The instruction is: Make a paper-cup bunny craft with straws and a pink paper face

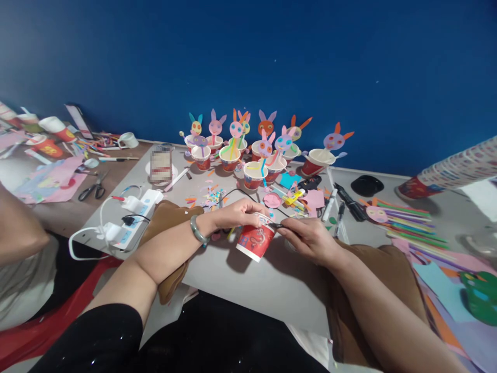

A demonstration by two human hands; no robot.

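Observation:
My left hand (248, 210) is closed around the upper part of a red paper cup (256, 239) with printed figures and a white rim. The cup is tilted above the table's front half. Beside it, my right hand (308, 235) is closed on a small dark pointed tool (276, 225); its tip touches the cup's side near the upper end. Most of the tool is hidden in my fingers, so its kind is unclear. Behind my hands stand several cups with paper rabbit heads, one of them a front cup (254, 177) with a yellow and blue straw.
A white power strip (142, 217) with plugs lies left. Paper scraps (213, 196), a black marker (351, 203) and colourful straws (411, 220) cover parts of the table. Stacked paper cups (446, 173) lean at right. Scissors (93, 190) and another person's arm (19, 223) are at left.

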